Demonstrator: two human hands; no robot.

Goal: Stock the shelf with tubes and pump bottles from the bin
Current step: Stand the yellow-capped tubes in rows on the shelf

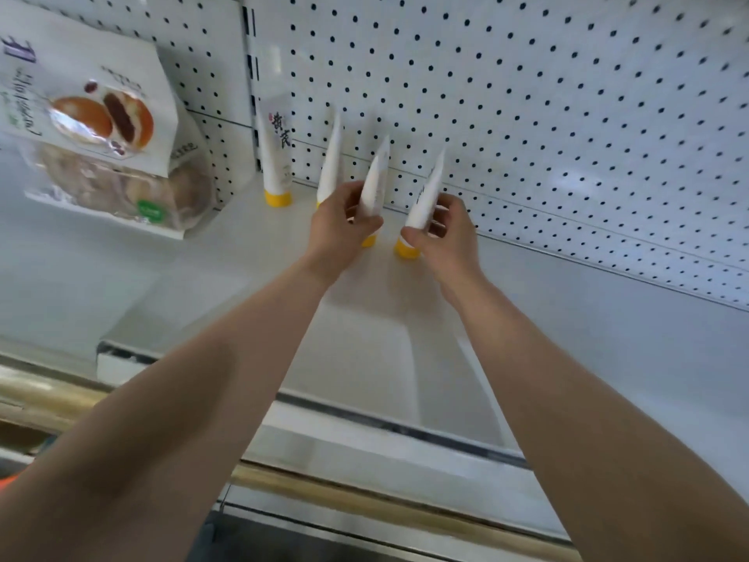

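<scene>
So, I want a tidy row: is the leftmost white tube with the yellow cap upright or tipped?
Upright: the leftmost white tube stands on its yellow cap on the white shelf, crimped end up.

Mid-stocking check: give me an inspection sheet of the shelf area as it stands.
Surface: white metal shelf, tubes ranged along its back.
Job's things: leftmost white plastic tube with yellow cap and second tube stand free, caps down; no pump bottles or bin seen.
Clutter: clear plastic bag of round pastries, left of the tubes.
Hands: left hand grips third tube; right hand grips fourth tube.
Cables: nothing seen.
Surroundings: white pegboard back panel.
</scene>
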